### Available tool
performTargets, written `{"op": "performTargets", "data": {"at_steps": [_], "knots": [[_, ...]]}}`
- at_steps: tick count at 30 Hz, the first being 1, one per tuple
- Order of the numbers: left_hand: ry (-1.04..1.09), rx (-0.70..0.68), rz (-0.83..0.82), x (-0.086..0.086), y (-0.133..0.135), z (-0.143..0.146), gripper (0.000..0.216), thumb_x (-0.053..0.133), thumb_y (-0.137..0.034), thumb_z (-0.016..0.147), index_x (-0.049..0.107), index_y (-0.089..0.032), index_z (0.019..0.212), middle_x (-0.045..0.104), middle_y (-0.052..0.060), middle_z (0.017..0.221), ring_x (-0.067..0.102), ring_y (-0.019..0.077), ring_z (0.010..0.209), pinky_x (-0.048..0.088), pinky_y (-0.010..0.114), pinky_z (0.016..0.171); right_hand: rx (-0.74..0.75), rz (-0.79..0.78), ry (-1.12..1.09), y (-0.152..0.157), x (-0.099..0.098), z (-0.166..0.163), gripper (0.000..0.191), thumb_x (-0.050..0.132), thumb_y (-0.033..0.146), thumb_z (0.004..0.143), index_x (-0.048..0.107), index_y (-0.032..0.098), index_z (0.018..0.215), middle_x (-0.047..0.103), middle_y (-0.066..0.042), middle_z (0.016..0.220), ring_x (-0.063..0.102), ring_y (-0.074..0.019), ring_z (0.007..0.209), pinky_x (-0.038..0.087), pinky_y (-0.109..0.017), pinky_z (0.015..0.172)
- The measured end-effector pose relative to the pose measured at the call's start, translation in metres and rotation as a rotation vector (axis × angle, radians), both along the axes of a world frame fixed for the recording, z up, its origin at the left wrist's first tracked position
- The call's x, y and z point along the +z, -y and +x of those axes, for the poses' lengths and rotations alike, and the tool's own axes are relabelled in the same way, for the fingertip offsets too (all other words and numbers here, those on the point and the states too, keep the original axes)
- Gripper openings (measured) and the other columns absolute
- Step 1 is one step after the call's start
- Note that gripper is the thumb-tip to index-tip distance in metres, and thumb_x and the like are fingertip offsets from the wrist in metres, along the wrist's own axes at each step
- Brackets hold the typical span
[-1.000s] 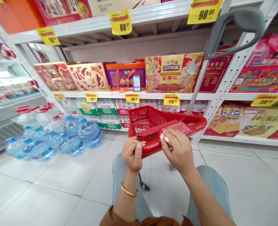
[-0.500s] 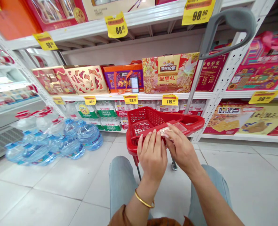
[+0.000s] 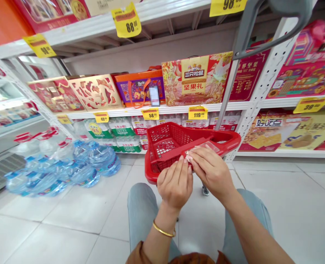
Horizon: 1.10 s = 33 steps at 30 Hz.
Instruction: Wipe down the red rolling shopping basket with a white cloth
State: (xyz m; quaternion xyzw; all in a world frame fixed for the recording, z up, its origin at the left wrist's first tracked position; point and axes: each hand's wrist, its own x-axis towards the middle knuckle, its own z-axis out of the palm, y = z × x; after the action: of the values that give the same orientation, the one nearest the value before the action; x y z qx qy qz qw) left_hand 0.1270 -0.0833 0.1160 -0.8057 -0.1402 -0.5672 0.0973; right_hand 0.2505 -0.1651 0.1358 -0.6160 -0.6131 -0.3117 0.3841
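Both hands were held close together, just in front of the near rim of a red basket (image 3: 231, 138). A small pale scrap (image 3: 189, 158) was pinched at the fingertips of the right hand (image 3: 210, 170), above the basket's near edge. What the scrap was could not be made out. The left hand (image 3: 175, 183) was raised beside it with its back turned to the camera. Its fingers were loosely curled and its fingertips were set against the scrap. Whether the left hand also gripped the scrap could not be told. A thin gold bangle (image 3: 163, 231) was worn on the left wrist.

The basket was seen standing on the pale tiled floor (image 3: 54, 220), beyond two knees in blue jeans (image 3: 141, 209). No goods could be seen through its mesh walls. A long grey handle (image 3: 245, 33) rose from its far right side up to the top of the view.

Large water bottles (image 3: 68, 168) were heaped on the floor to the left, near the foot of the shelves. Behind the basket, a colourful gift box (image 3: 197, 79) was placed on the middle shelf among other boxes. Yellow price tags (image 3: 197, 112) were fixed along the shelf edges, and packs of smaller bottles (image 3: 121, 126) were stored on the shelf below.
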Motion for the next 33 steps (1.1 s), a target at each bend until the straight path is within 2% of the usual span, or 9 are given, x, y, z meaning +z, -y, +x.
{"op": "performTargets", "data": {"at_steps": [7,11,15,23,28,33], "knots": [[0.025,-0.020,0.048,0.003,-0.008,-0.005,0.028,0.062,-0.015,0.083,0.067,-0.017,0.110,0.076,0.007,0.100,0.073,0.0191,0.082,0.045,0.033,0.073,-0.077,0.004,-0.061,0.009,0.003,0.024,0.023,0.053,0.023,0.093,0.068,0.019,0.110,0.071,-0.009,0.110,0.063,-0.0226,0.111,0.046,-0.047,0.105],[0.029,-0.027,0.060,0.004,-0.012,-0.009,0.028,0.062,-0.015,0.082,0.068,-0.017,0.109,0.076,0.007,0.100,0.073,0.0193,0.080,0.046,0.032,0.072,-0.084,0.023,-0.074,0.009,0.004,0.025,0.023,0.054,0.023,0.093,0.069,0.019,0.110,0.072,-0.009,0.109,0.065,-0.0223,0.108,0.049,-0.044,0.103],[0.047,-0.039,0.051,0.003,-0.015,-0.012,0.029,0.061,-0.015,0.082,0.068,-0.019,0.110,0.077,0.007,0.099,0.073,0.0190,0.080,0.046,0.032,0.072,-0.103,0.051,-0.113,0.005,0.003,0.016,0.022,0.054,0.024,0.093,0.069,0.021,0.109,0.072,-0.008,0.107,0.066,-0.0211,0.103,0.051,-0.042,0.098],[0.080,-0.049,-0.013,0.002,-0.023,-0.024,0.024,0.064,-0.013,0.078,0.070,-0.019,0.100,0.077,0.006,0.094,0.073,0.0182,0.080,0.048,0.032,0.072,-0.136,0.103,-0.104,-0.005,0.003,-0.011,0.019,0.054,0.020,0.092,0.068,0.018,0.106,0.073,-0.009,0.103,0.066,-0.0216,0.099,0.052,-0.041,0.095],[0.082,-0.051,-0.031,0.001,-0.025,-0.030,0.024,0.062,-0.013,0.079,0.070,-0.020,0.101,0.077,0.007,0.094,0.073,0.0196,0.080,0.049,0.032,0.073,-0.060,0.058,-0.094,-0.013,0.005,-0.035,0.026,0.051,0.020,0.093,0.063,0.018,0.116,0.072,-0.008,0.109,0.066,-0.0209,0.103,0.052,-0.041,0.097],[0.072,-0.068,-0.002,0.001,-0.024,-0.032,0.025,0.062,-0.013,0.079,0.070,-0.020,0.102,0.078,0.006,0.094,0.073,0.0191,0.081,0.050,0.032,0.074,-0.007,-0.015,-0.047,-0.019,0.007,-0.051,0.023,0.049,0.018,0.094,0.065,0.017,0.111,0.071,-0.008,0.114,0.064,-0.0219,0.111,0.051,-0.041,0.100]]}}
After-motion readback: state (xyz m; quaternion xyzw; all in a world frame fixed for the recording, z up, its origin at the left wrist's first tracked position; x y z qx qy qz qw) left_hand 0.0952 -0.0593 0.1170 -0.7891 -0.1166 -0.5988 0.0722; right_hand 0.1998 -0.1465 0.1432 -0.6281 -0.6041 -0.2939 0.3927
